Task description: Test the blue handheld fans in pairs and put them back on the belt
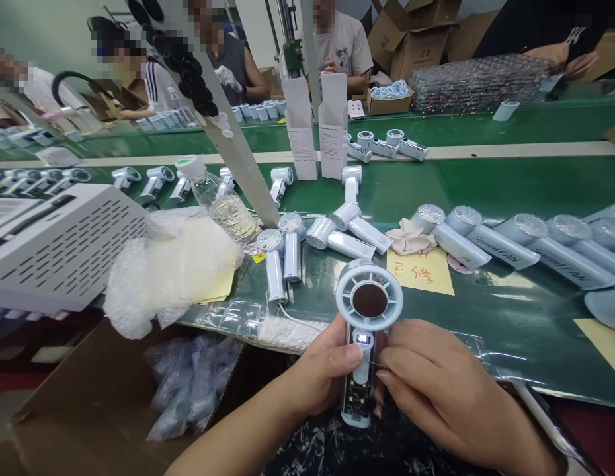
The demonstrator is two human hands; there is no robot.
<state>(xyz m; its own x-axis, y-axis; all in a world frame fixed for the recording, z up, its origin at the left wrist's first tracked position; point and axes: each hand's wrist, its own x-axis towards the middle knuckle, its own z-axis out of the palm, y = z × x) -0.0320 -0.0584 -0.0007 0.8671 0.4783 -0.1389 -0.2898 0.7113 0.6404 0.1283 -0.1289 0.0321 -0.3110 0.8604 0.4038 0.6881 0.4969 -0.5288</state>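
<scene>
I hold a pale blue hand-held fan [368, 305] upright near the front edge of the green belt [510, 192]. Its round head faces me and a small lit display [364, 338] on the handle shows digits. The handle's lower cover is off, exposing a circuit board [356, 400]. My left hand [321, 370] grips the handle from the left, thumb resting beside the display. My right hand [436, 390] holds the handle's right side and pinches a thin pin-like tool [374, 364] against it.
Several finished fans [506, 246] lie in a row to the right, others [282, 254] lie ahead. A yellow note [420, 271], a water bottle [223, 206], crumpled plastic wrap [168, 264], a white perforated box [54, 241] and two upright cartons [317, 129] stand around. Other people work across the belt.
</scene>
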